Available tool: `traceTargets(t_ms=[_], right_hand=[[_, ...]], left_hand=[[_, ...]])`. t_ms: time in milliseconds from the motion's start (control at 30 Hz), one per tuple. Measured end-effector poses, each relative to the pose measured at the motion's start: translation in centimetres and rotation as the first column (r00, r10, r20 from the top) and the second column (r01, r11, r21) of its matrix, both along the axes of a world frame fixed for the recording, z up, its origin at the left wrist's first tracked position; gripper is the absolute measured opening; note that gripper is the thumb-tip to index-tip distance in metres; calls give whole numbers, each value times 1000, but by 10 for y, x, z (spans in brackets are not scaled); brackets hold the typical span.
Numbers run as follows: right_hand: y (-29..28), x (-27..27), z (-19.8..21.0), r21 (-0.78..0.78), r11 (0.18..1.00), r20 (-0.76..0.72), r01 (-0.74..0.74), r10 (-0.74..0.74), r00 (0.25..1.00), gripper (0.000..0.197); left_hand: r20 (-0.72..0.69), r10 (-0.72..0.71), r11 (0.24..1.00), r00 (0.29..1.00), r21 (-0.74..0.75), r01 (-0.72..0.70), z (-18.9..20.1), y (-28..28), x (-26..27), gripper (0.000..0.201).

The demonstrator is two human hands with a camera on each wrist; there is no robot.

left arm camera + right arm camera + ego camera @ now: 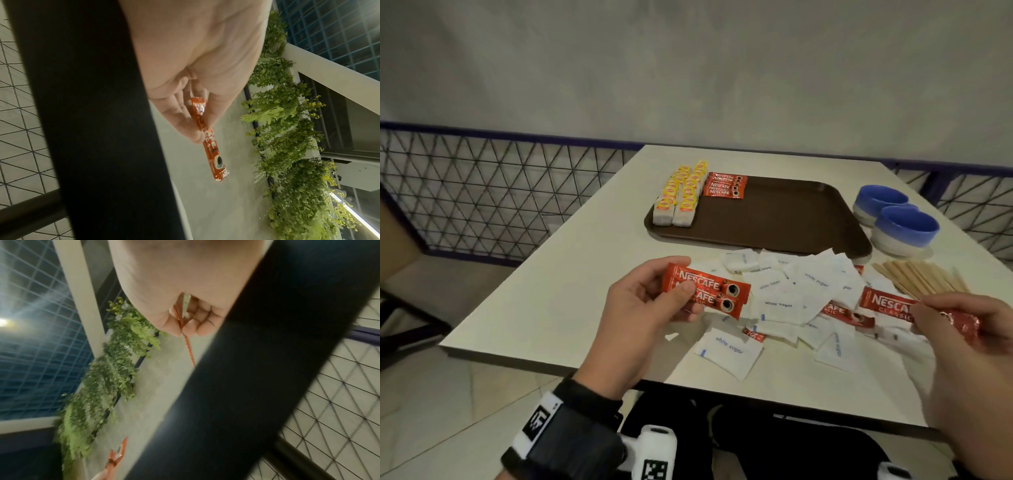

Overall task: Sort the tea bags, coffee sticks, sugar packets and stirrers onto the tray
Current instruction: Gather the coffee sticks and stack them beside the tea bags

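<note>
My left hand pinches two red coffee sticks above the table's front left part; the left wrist view shows a coffee stick edge-on between thumb and fingers. My right hand grips another red coffee stick at the right; in the right wrist view that stick juts out between curled fingers. The brown tray holds two rows of yellow-tagged tea bags and a few coffee sticks at its far left. White sugar packets lie scattered in front of the tray, with more coffee sticks among them.
Wooden stirrers lie in a pile right of the sugar packets. Two blue-and-white bowls stand right of the tray. A wire mesh fence runs behind the white table. My dark-clad legs are below the table edge.
</note>
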State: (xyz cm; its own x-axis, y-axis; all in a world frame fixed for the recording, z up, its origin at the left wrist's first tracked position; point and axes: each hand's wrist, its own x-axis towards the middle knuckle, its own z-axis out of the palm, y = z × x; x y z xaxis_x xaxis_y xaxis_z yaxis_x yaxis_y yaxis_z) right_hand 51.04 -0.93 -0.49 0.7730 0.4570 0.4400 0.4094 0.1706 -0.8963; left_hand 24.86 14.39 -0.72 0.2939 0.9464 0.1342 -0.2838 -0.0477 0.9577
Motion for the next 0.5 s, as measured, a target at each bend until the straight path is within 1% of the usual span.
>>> traceTargets(t_ms=[33, 100, 167, 200, 267, 333, 400, 500], right_hand=[[2, -5, 2, 3, 1000, 40, 4, -4, 999, 29], [5, -17, 13, -19, 997, 78, -73, 74, 994, 26], [12, -32, 32, -76, 975, 103, -208, 216, 971, 22], [17, -41, 41, -100, 952, 96, -290, 299, 949, 19], [32, -59, 52, -135, 894, 36, -427, 435, 900, 14], [47, -71, 55, -189, 865, -30, -465, 468, 883, 13], [59, -78, 53, -221, 859, -103, -462, 451, 887, 13], [70, -87, 48, -211, 846, -186, -490, 458, 870, 12]], left_hand=[[-15, -6, 1000, 1000, 13, 6, 0, 0, -1, 27], [-56, -31, 999, 998, 41, 34, 0, 0, -1, 26], [-93, -66, 996, 994, 58, 71, 0, -1, -2, 25], [-107, -82, 994, 991, 64, 89, 0, -1, -2, 24], [-128, -108, 989, 986, 85, 120, 0, -2, -3, 24], [-128, -120, 986, 985, 97, 132, -1, -2, -5, 24], [-105, -133, 986, 986, 82, 142, -2, -2, -6, 27], [-60, -168, 984, 984, 55, 171, -1, -2, -7, 40]])
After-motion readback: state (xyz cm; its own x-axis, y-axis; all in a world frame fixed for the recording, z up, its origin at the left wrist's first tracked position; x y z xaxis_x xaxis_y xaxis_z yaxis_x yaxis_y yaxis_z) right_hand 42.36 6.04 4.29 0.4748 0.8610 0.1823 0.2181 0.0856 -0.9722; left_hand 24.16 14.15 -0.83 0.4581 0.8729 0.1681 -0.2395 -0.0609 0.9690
